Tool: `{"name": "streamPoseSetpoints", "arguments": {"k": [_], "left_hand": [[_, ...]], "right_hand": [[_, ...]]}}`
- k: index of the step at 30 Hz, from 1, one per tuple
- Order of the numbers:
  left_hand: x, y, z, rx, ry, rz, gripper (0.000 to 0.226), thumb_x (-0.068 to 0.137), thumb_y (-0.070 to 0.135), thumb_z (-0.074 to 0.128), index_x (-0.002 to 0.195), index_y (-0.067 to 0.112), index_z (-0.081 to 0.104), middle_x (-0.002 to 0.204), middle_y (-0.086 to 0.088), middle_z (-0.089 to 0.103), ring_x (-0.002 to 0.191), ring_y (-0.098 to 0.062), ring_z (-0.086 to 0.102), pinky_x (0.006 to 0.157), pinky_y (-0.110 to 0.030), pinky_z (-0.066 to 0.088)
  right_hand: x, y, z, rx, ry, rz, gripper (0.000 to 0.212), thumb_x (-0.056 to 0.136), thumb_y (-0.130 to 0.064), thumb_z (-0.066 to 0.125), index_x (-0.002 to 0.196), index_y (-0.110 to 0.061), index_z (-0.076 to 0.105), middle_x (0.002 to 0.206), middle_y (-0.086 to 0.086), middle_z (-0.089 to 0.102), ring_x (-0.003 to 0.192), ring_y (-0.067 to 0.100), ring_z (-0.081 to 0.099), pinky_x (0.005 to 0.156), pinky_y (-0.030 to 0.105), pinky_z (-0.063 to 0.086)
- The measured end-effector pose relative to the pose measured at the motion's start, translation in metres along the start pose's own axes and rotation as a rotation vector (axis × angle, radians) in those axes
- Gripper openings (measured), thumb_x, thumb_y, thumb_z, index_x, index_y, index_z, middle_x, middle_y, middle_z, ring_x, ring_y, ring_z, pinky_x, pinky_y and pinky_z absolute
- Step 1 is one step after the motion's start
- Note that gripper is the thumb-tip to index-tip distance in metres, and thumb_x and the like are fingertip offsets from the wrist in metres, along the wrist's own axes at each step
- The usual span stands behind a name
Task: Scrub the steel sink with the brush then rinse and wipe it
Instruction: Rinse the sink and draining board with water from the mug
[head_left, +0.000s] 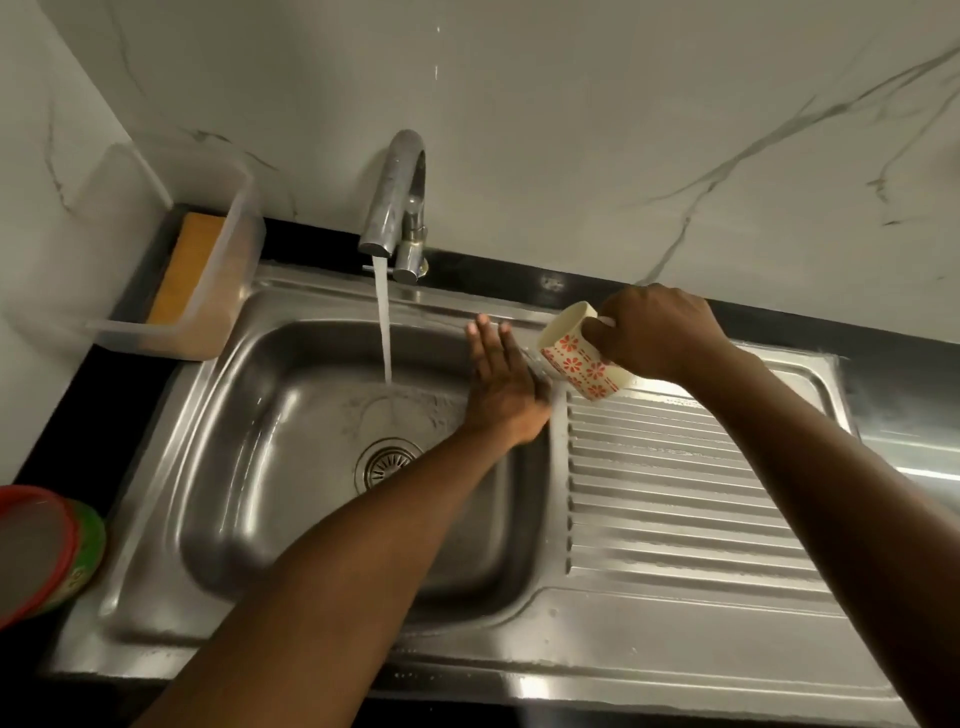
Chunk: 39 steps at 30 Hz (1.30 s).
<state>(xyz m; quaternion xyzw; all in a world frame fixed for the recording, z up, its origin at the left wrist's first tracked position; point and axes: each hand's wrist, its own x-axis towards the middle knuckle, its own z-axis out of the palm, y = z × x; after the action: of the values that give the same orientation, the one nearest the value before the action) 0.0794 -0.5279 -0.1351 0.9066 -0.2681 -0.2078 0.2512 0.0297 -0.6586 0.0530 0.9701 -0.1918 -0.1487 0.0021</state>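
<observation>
The right hand (660, 332) grips a tilted cup (576, 358), pouring onto the sink (691, 623) rim; the left hand (501, 384), fingers (485, 338) spread flat, rubs there. Pouring slowly while sweeping toward the basin should rinse best.

there is one view only, from a camera on the person's head. it looks forward and steeply down on the sink (218, 519), from close above, near enough that both forearms enter from the bottom edge (the wide lens bends the edges). the wall (571, 130) fills the top.
</observation>
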Motion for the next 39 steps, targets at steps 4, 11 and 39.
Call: {"name": "streamPoseSetpoints", "arguments": {"k": [4, 11, 39], "left_hand": [[-0.001, -0.018, 0.001, 0.165, -0.016, 0.190, 0.090, 0.104, 0.061, 0.027, 0.161, 0.009, -0.018, 0.164, -0.021, -0.034, 0.151, -0.040, -0.033, 0.127, -0.058, -0.004], [0.006, -0.060, -0.024, 0.125, 0.226, -0.135, 0.087, 0.105, 0.063, 0.020, 0.163, 0.006, -0.012, 0.168, -0.021, -0.022, 0.156, -0.039, -0.020, 0.129, -0.055, 0.003], [-0.055, -0.001, 0.016, 0.177, -0.337, 0.491, 0.072, 0.109, 0.052, 0.017, 0.164, 0.015, -0.010, 0.171, 0.000, -0.021, 0.155, -0.012, -0.027, 0.131, -0.042, 0.001]], "right_hand": [[0.010, -0.004, 0.000, -0.090, 0.063, -0.087, 0.046, 0.103, -0.056, 0.046, 0.115, -0.019, 0.071, 0.094, 0.001, 0.075, 0.073, 0.020, 0.069, 0.070, 0.035, 0.060], [0.006, 0.032, 0.012, 0.120, -0.043, -0.024, 0.039, 0.105, -0.050, 0.048, 0.117, -0.021, 0.071, 0.093, -0.006, 0.073, 0.073, 0.011, 0.068, 0.058, 0.025, 0.047], [-0.059, 0.076, 0.013, 0.590, -0.212, 0.138, 0.024, 0.104, -0.030, 0.059, 0.089, -0.016, 0.073, 0.091, 0.000, 0.077, 0.080, 0.016, 0.075, 0.068, 0.028, 0.057]]}}
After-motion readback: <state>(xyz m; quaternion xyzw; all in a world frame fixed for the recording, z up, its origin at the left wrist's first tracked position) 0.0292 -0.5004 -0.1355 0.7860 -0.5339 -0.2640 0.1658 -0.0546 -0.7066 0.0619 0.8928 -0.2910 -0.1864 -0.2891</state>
